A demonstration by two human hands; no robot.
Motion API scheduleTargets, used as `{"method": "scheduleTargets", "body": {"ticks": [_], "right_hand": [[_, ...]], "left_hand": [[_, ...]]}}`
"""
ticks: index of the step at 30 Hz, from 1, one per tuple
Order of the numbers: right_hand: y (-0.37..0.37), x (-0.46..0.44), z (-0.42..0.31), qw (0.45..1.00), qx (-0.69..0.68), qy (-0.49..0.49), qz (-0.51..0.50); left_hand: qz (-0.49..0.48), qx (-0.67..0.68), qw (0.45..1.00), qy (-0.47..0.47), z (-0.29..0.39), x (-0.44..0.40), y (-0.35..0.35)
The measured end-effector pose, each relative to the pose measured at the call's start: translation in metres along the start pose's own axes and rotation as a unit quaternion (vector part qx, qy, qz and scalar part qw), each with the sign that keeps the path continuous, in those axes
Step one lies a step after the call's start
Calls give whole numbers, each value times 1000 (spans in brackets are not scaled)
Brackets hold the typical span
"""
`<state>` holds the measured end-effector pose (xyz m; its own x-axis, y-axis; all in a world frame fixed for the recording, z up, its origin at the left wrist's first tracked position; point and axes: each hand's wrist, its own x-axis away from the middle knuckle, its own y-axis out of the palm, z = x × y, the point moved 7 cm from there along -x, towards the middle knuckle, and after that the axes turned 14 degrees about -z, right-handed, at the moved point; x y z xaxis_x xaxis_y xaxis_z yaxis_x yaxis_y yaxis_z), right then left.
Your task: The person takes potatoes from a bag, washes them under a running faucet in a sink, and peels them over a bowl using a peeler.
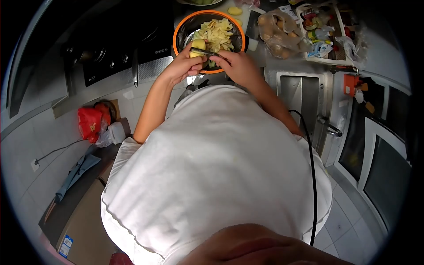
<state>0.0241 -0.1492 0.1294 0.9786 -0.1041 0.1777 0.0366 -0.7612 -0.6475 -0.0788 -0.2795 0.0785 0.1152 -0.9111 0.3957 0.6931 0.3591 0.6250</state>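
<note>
My left hand is closed around a pale yellow potato, partly peeled as far as I can see. In my right hand is a dark-handled peeler, its head lying across the potato. Both hands are over the near rim of an orange-rimmed bin with a dark lining. A heap of potato peels fills much of the bin. Beyond its far rim lies a peeled potato, and another pale piece sits close by. The fingertips under the potato are partly hidden.
A plastic bag of potatoes stands to the right of the bin, beside a box of bottles and packets. Nearer on the right is a steel sink. A black gas stove is at left, a knife near its edge.
</note>
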Motion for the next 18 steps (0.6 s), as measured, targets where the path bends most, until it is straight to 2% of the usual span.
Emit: {"method": "scheduleTargets", "body": {"ticks": [2,5,7,11,14,18], "right_hand": [[3,1,-2,999,14,-21,22],[2,-4,5,998,59,-1,23],[-7,-9,28,979,166,47,108],[-32,-5,41,983,75,67,155],[-26,0,36,988,90,82,98],[-10,1,23,994,56,34,89]], "left_hand": [[-63,-23,998,-10,-1,-2,1],[-70,-13,997,-33,-8,-1,-7],[-81,-22,995,-48,-5,6,7],[-64,-42,996,-55,-3,2,4],[-46,-42,997,-47,-6,-2,-6],[-2,-49,999,-21,-5,-1,-6]]}}
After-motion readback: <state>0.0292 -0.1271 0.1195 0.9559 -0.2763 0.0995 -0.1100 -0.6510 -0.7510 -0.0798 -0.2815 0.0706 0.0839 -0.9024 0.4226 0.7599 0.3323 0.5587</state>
